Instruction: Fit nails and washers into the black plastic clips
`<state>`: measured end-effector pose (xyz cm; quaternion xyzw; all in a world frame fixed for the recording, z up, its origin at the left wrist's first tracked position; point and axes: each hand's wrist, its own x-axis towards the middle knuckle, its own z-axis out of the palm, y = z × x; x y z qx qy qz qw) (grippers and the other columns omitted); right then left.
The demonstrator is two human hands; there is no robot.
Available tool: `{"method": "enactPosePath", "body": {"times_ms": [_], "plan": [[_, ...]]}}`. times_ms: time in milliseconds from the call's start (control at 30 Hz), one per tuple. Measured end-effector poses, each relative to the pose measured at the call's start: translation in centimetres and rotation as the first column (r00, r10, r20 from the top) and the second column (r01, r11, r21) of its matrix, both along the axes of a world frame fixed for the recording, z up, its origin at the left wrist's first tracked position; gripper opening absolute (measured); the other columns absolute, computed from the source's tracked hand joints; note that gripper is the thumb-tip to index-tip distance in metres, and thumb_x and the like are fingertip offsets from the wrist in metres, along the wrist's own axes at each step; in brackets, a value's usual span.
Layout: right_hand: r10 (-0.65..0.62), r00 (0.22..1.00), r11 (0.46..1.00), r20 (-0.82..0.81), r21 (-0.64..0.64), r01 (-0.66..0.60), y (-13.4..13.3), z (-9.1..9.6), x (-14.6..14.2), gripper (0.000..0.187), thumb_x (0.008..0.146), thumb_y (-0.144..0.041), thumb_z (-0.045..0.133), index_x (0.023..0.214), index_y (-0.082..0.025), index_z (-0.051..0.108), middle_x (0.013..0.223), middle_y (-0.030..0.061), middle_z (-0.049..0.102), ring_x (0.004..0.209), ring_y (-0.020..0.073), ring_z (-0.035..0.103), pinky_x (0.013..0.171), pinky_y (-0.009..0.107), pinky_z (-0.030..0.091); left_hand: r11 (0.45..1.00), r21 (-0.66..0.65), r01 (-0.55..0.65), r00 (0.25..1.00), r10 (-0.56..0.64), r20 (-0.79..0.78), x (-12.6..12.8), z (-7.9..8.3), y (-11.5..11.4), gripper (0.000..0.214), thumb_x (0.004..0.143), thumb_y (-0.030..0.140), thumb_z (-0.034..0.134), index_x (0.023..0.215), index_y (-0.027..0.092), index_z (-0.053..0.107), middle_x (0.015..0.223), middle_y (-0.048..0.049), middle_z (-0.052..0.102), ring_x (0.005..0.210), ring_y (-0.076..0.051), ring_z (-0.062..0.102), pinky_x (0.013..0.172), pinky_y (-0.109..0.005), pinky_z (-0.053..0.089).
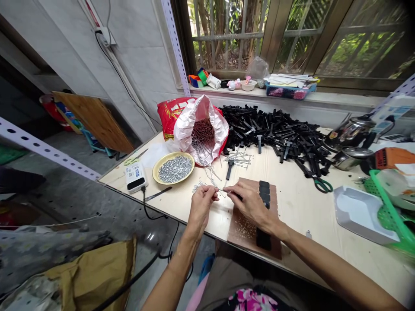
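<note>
Close in front of me, my left hand point(203, 199) is closed in a pinch, its fingertips at one end of a thin metal rod; anything smaller between them is too small to make out. My right hand point(248, 203) is closed, its fingertips meeting the rod from the other side. A black piece point(238, 196) shows under the right fingers, partly hidden. Below the right wrist lies a brown board point(243, 226) with black pads point(264, 190) on it. Just beyond the hands are loose metal rods point(239, 160), a black T-shaped part point(230, 169) and small metal bits point(198, 185).
A yellow bowl point(158, 172) holds small metal pieces, beside a red-and-white sack point(184, 121) of rods. Black parts point(272, 129) are heaped along the wall. Green-handled scissors point(323, 185), a grey tray point(359, 216) and a green basket point(385, 216) stand right. A white device point(135, 176) sits left.
</note>
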<state>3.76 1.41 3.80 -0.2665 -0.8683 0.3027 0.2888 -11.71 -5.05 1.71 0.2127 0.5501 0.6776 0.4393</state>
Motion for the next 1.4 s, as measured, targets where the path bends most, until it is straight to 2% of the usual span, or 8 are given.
{"method": "enactPosePath", "body": {"times_ms": [200,400,533,767,933,1067,1233,1400], "plan": [[-0.006,0.998,0.996,0.070,0.090,0.000,0.0,0.4,-0.2,0.025,0.094,-0.024,0.047,0.111,-0.024,0.064,0.086,0.0037,0.058,0.075,0.0143,0.059,0.068,0.025,0.046,0.997,0.077,-0.020,0.987,0.008,0.161,0.9,0.9,0.0,0.032,0.061,0.028,0.079,0.084,0.012,0.063,0.068,0.0010,0.060,0.060,-0.008,0.055,0.064,-0.024,0.046],[-0.036,0.995,0.991,0.088,0.135,0.024,-0.1,0.8,0.2,0.025,0.095,-0.025,0.045,0.111,-0.025,0.064,0.086,0.0031,0.057,0.074,0.0133,0.058,0.064,0.024,0.044,0.996,0.089,0.009,0.979,-0.027,0.202,1.3,1.4,-0.2,0.033,0.060,0.028,0.080,0.086,0.011,0.067,0.067,0.0007,0.061,0.061,-0.008,0.057,0.066,-0.024,0.048],[-0.070,0.987,0.977,0.141,0.211,0.039,-0.5,1.0,0.5,0.026,0.096,-0.026,0.042,0.112,-0.024,0.063,0.086,0.0039,0.058,0.074,0.0137,0.059,0.063,0.023,0.044,0.998,0.068,0.016,0.993,-0.023,0.114,1.6,1.4,-0.4,0.032,0.062,0.029,0.078,0.086,0.011,0.067,0.069,-0.0002,0.062,0.061,-0.009,0.058,0.066,-0.025,0.048],[-0.215,0.956,0.923,0.201,0.361,0.132,-1.1,1.0,0.8,0.021,0.094,-0.026,0.045,0.097,-0.023,0.065,0.086,0.0044,0.063,0.071,0.0149,0.060,0.058,0.024,0.042,1.000,0.001,-0.002,0.991,0.002,-0.130,1.8,0.7,-0.5,0.031,0.067,0.035,0.074,0.088,0.013,0.068,0.072,-0.0014,0.064,0.062,-0.010,0.060,0.065,-0.024,0.048],[-0.218,0.957,0.933,0.191,0.327,0.147,-0.6,1.1,1.4,0.016,0.091,-0.027,0.049,0.089,-0.024,0.064,0.083,0.0026,0.066,0.071,0.0162,0.063,0.060,0.025,0.046,0.995,-0.073,0.064,0.954,-0.083,-0.289,1.7,0.3,-0.1,0.031,0.067,0.044,0.072,0.082,0.016,0.069,0.070,-0.0030,0.066,0.066,-0.017,0.062,0.066,-0.030,0.050],[-0.245,0.957,0.934,0.153,0.301,0.191,0.0,0.6,1.8,0.017,0.091,-0.034,0.046,0.085,-0.027,0.060,0.082,-0.0006,0.068,0.069,0.0181,0.064,0.059,0.029,0.049,0.989,-0.132,0.071,0.886,-0.124,-0.447,1.4,-0.5,0.8,0.029,0.067,0.053,0.068,0.079,0.027,0.069,0.068,-0.0031,0.067,0.069,-0.026,0.063,0.070,-0.041,0.050],[-0.243,0.959,0.947,0.146,0.249,0.203,0.2,0.0,2.9,0.020,0.093,-0.038,0.041,0.084,-0.026,0.055,0.078,-0.0023,0.066,0.066,0.0162,0.063,0.058,0.028,0.046,0.991,-0.098,0.094,0.858,-0.131,-0.496,1.9,-0.5,1.4,0.027,0.069,0.051,0.066,0.075,0.026,0.069,0.063,-0.0032,0.065,0.067,-0.026,0.063,0.069,-0.040,0.049],[-0.194,0.961,0.957,0.198,0.252,0.141,-0.4,-0.2,4.2,0.018,0.095,-0.029,0.043,0.089,-0.019,0.058,0.084,0.0043,0.064,0.076,0.0162,0.061,0.066,0.026,0.044,0.987,-0.072,0.145,0.906,-0.161,-0.391,3.7,0.3,0.6,0.027,0.071,0.041,0.069,0.079,0.015,0.067,0.066,-0.0022,0.064,0.064,-0.016,0.060,0.066,-0.028,0.046]]}}
